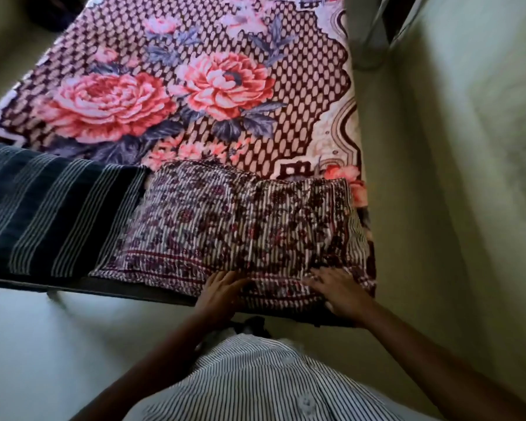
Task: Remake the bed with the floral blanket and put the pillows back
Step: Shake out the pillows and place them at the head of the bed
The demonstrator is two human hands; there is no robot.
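Floral blanket (pixel 195 86) lies spread flat over the bed, big pink-red roses on a maroon lattice, reaching to the right edge against the pale wall (pixel 453 177).

Two pillows sit on top of it, side by side at the near end of the bed. Dark striped pillow (pixel 49 205) on the left, running out of view at the picture's edge. Maroon patterned pillow (pixel 240 220) on the right, its left side touching or just overlapping the dark one, its right side at the blanket's edge.

Both hands are on the patterned pillow's near hem. Left hand (pixel 222 294) lies flat, fingers straight and pointing up and to the right onto the cloth. Right hand (pixel 337 294) lies palm down near the pillow's right corner, fingers spread. Neither grips; both rest or press on top. The bulk of the pillow lies beyond the fingertips, away from the person.

Dark bed frame (pixel 119 287) shows as a strip under the pillows. Striped shirt (pixel 255 378) fills the bottom; pale floor (pixel 73 329) to the left
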